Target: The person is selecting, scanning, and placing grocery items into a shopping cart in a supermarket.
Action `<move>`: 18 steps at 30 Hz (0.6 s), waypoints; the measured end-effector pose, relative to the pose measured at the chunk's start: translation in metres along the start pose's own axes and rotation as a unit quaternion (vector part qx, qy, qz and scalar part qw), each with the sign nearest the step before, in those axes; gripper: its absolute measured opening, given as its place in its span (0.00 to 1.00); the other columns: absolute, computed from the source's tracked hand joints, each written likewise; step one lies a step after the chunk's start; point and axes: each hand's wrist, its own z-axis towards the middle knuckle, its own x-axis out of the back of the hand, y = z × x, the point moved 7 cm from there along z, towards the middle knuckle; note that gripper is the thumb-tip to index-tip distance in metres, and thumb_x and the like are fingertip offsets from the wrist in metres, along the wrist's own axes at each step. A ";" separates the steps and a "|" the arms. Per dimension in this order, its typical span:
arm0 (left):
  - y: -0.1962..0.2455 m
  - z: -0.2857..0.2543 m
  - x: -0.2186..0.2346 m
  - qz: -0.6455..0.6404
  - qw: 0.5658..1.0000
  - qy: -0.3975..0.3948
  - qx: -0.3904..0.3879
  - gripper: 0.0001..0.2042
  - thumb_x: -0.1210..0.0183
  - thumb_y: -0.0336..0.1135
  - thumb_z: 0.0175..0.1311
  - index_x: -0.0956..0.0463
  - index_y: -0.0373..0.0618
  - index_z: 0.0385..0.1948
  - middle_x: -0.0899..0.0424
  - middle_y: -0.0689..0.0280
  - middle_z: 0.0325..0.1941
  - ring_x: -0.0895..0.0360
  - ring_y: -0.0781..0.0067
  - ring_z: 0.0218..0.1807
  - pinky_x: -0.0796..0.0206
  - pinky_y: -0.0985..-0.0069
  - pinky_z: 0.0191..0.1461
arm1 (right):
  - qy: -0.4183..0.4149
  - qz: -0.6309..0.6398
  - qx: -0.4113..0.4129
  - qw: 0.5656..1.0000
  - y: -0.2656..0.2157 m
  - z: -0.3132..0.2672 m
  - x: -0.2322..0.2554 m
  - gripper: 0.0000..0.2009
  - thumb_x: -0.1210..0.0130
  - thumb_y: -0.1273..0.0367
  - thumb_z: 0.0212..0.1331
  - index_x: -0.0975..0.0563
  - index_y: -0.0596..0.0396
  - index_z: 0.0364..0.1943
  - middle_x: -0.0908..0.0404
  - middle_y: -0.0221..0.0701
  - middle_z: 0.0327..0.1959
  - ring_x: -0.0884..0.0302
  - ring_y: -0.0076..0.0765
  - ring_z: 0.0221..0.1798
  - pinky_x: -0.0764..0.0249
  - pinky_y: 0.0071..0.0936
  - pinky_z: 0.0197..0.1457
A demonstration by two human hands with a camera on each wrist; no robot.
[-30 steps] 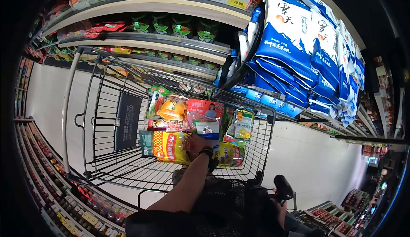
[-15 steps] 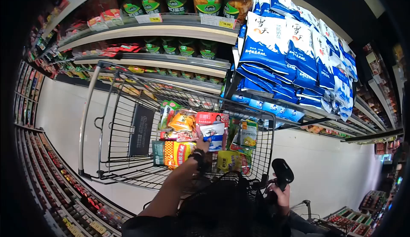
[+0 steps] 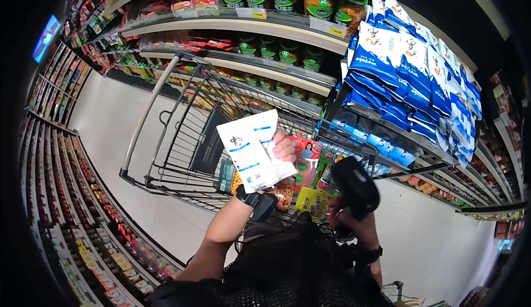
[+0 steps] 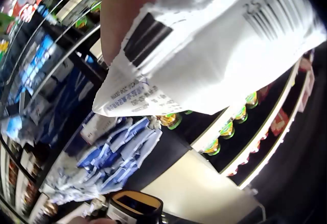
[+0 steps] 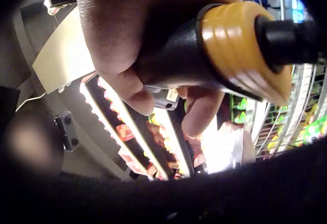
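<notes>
My left hand (image 3: 284, 145) grips a white plastic bag (image 3: 249, 149) with blue lines and small print, raised above the shopping cart (image 3: 182, 119). A printed barcode (image 4: 276, 12) shows on the bag in the left wrist view. My right hand (image 3: 358, 227) holds a black handheld barcode scanner (image 3: 357, 188) by its handle, to the right of the bag; its yellow collar (image 5: 230, 40) shows in the right wrist view. Under the bag, the cart holds a red packet (image 3: 307, 149), a yellow-green packet (image 3: 312, 203) and other groceries, partly hidden.
Stacked blue-and-white bags (image 3: 409, 75) fill a display stand beyond the cart's right end. Shelves with green-lidded jars (image 3: 321, 3) run along its far side. Another long shelf (image 3: 61, 180) lines the left, across the pale floor (image 3: 110, 119).
My left hand, which was reaching into the cart, has lifted the white bag up out of it. My right hand has brought the scanner up and inward, closer to the bag.
</notes>
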 end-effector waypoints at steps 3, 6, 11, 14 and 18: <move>-0.007 0.000 0.007 -0.030 0.999 -0.003 0.014 0.09 0.56 0.38 0.62 0.38 0.45 0.25 0.41 0.71 0.20 0.43 0.78 0.24 0.47 0.80 0.33 | -0.042 -0.053 -0.060 0.996 0.003 -0.006 -0.031 0.21 0.37 0.75 0.47 0.29 0.58 0.48 0.22 0.32 0.38 0.24 0.24 0.37 0.26 0.22 0.39; -0.015 -0.003 0.014 -0.053 0.997 -0.007 0.052 0.09 0.56 0.38 0.62 0.37 0.46 0.25 0.40 0.71 0.20 0.43 0.79 0.25 0.46 0.80 0.33 | -0.075 -0.134 -0.075 0.985 0.015 -0.017 -0.052 0.19 0.38 0.73 0.48 0.28 0.55 0.46 0.22 0.28 0.37 0.25 0.23 0.40 0.29 0.24 0.46; -0.030 0.005 0.024 -0.025 0.998 0.005 0.066 0.10 0.54 0.41 0.61 0.36 0.46 0.25 0.40 0.72 0.21 0.42 0.79 0.26 0.46 0.81 0.33 | -0.063 -0.150 -0.101 0.981 0.013 -0.021 -0.048 0.18 0.38 0.72 0.48 0.27 0.55 0.45 0.22 0.27 0.36 0.26 0.22 0.41 0.31 0.24 0.47; -0.034 0.012 0.033 -0.051 0.997 0.003 0.056 0.10 0.53 0.41 0.60 0.36 0.45 0.26 0.40 0.71 0.23 0.42 0.79 0.26 0.45 0.80 0.34 | -0.052 -0.139 -0.089 0.985 0.010 -0.020 -0.041 0.17 0.38 0.72 0.48 0.27 0.54 0.44 0.23 0.26 0.35 0.27 0.22 0.41 0.32 0.23 0.48; -0.041 0.019 0.029 -0.070 0.993 -0.046 0.086 0.16 0.54 0.48 0.61 0.35 0.41 0.33 0.39 0.69 0.24 0.42 0.77 0.29 0.44 0.79 0.36 | -0.038 -0.112 -0.090 0.989 0.008 -0.020 -0.039 0.16 0.39 0.72 0.48 0.27 0.54 0.43 0.23 0.26 0.35 0.27 0.22 0.40 0.32 0.23 0.48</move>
